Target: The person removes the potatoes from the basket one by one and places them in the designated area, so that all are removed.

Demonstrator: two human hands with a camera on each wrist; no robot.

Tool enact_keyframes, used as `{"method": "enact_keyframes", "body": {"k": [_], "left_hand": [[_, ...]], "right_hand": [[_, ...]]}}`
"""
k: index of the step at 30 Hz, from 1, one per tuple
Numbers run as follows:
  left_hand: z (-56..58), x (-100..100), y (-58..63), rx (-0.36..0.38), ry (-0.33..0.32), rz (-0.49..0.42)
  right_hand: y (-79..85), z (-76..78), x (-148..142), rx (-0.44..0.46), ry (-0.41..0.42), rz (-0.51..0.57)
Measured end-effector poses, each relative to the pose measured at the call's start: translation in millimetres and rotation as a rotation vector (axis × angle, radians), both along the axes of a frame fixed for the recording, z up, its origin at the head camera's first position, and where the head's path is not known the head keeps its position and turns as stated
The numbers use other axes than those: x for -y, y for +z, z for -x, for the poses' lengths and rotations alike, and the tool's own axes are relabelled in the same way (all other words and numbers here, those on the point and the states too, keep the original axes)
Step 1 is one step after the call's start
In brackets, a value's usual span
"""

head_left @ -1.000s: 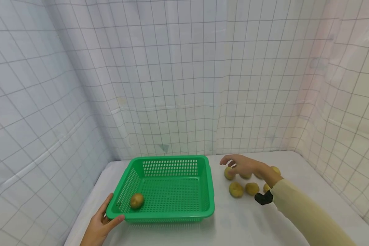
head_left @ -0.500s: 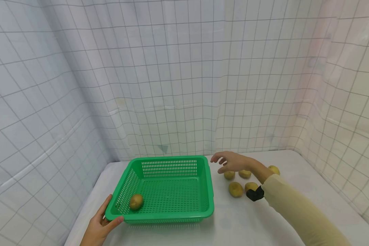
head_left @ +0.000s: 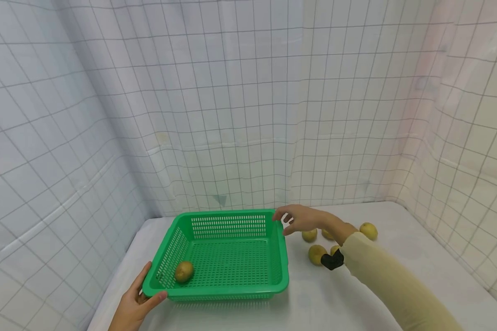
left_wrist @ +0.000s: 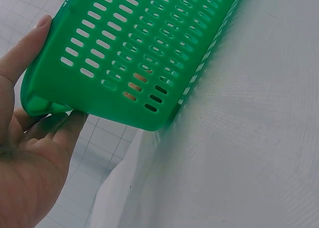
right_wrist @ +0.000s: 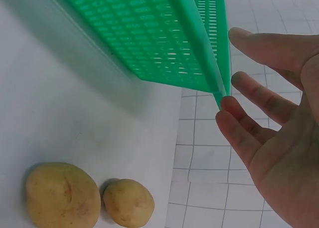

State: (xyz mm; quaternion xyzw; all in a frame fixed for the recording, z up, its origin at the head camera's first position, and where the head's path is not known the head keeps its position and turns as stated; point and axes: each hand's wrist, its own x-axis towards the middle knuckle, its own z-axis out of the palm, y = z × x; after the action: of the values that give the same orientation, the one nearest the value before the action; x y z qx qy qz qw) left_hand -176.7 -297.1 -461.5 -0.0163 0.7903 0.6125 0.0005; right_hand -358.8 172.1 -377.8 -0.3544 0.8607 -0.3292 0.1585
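A green plastic basket (head_left: pixel 228 290) with slotted walls stands on the white table. Inside, near its front left corner, lies one potato (head_left: pixel 184 272). My left hand (head_left: pixel 132 304) holds that corner; in the left wrist view its thumb lies along the rim while the fingers curl beneath it. At the far right corner is my right hand (head_left: pixel 302 219), fingers spread and slightly bent. The right wrist view has its fingertips (right_wrist: pixel 230 104) at the basket rim (right_wrist: pixel 197 36), with the thumb apart from the other fingers and nothing gripped.
Several potatoes (head_left: pixel 317 254) lie on the table (head_left: pixel 314 303) right of the basket, some partly hidden under the right forearm and its black wrist strap (head_left: pixel 332 259). White sheets (head_left: pixel 232 115) with a grid pattern hang behind and on both sides.
My right hand has moved left from above the potatoes to the basket's far right corner, carrying nothing. The left hand and basket have stayed in place.
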Motion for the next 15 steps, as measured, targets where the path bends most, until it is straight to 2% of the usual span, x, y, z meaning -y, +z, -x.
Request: {"method": "enact_keyframes", "body": {"k": [10,15], "left_hand": [[-0.2,-1,-0.9,-0.006,0.001,-0.01],[-0.9,0,-1.4,0.001,0.008,-0.007]], "right_hand": [[3.8,1.2,23,0.002,0.071,0.007],[7.6,0.7,37,-0.009,0.087,-0.023]]}}
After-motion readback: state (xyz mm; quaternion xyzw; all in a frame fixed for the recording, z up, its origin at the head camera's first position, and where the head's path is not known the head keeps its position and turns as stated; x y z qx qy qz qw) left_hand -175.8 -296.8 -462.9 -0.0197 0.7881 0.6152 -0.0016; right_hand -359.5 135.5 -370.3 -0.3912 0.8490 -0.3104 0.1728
